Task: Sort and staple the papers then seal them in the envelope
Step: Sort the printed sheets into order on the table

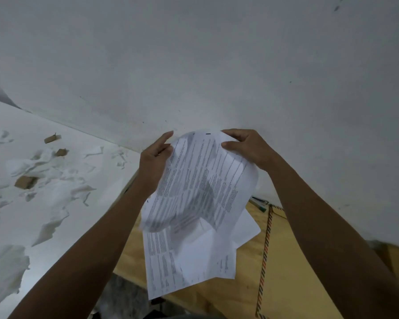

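Observation:
I hold a printed sheet [200, 180] up in the air in front of a white wall. My left hand [153, 160] grips its upper left edge and my right hand [247, 146] pinches its upper right corner. The sheet sags and curls between them. Below it, more printed papers [189, 256] lie spread on a wooden table [293, 272]. No stapler or envelope is visible.
A striped cord [264, 256] runs along the table to the right of the papers. Pens or markers [259, 203] lie at the table's far edge by the wall. On the left, a white surface [97, 171] carries torn paper and brown cardboard scraps [24, 181].

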